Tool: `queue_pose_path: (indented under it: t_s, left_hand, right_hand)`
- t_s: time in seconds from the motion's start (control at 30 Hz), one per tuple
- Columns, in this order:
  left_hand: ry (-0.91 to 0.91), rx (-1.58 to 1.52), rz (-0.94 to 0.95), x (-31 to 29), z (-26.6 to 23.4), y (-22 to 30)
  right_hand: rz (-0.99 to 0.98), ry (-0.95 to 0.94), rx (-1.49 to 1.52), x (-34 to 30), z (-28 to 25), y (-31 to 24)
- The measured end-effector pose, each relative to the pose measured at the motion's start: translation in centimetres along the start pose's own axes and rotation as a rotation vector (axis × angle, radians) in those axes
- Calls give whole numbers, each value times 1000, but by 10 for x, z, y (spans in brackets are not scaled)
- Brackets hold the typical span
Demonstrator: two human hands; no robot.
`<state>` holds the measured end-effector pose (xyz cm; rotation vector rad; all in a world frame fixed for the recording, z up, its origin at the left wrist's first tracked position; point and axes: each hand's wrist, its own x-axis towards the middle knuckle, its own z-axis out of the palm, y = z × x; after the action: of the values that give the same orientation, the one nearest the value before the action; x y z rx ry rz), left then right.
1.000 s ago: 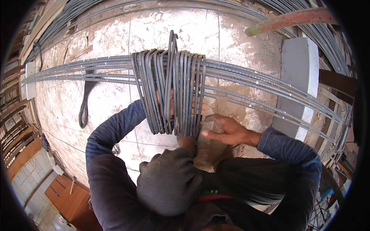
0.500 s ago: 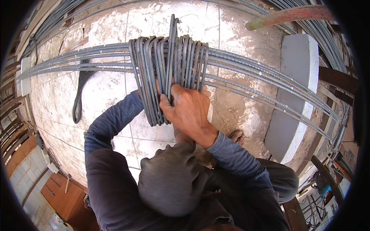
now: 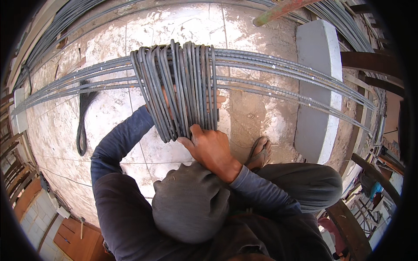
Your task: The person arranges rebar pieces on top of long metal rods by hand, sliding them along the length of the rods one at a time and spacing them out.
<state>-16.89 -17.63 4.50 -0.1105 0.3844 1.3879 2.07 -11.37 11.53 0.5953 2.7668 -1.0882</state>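
A thick row of grey steel rebar stirrups [image 3: 161,87] hangs side by side around several long ribbed rebars [image 3: 270,65]. My left hand [image 3: 219,99] reaches through the hanging loops from the left. Its palm is partly hidden behind the steel, and its fingers stretch out past the right-hand end of the row. At the lower ends of the loops is my right hand [image 3: 213,150], closed, with thumb and forefinger against the stirrups. Its other fingers are curled and mostly hidden beneath.
A grey block with a white side [image 3: 320,91] lies under the rebars on the right; a pale block [image 3: 20,111] is under their left ends. A bundle of thin dark wire [image 3: 82,117] lies on the stained tiled floor. A rusty pipe [image 3: 283,11] juts in at the top, near stacked rods [image 3: 348,35].
The stirrup that stood above the others has come down nearly level with the row. My right hand has moved down to the lower ends. Left fingers now show past the right end.
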Motion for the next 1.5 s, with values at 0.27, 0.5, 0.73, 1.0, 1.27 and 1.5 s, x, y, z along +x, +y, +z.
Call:
queue_pose_path:
  t_s: [0.27,0.5,0.73,1.0,1.27,1.5]
  left_hand:
    - [33,-18,-71,9,2,-10]
    - [-174,104,-85,20,-23,-12]
    - [31,-51,-136,5,2,-6]
    - [101,10,-4,-7,-37,-11]
    - [362,266,152,-38,-168,-31]
    - [305,85,193,-70,-47,-5]
  right_hand:
    - [439,245,534,-16,-36,35]
    - [580,750,1456,13,-58,126]
    - [304,356,1568,9,-20,122]
    - [171,4,1554,16,44,111]
    - [505,-410,2102,73,75,106]
    - [707,-516,2070,84,56,69]
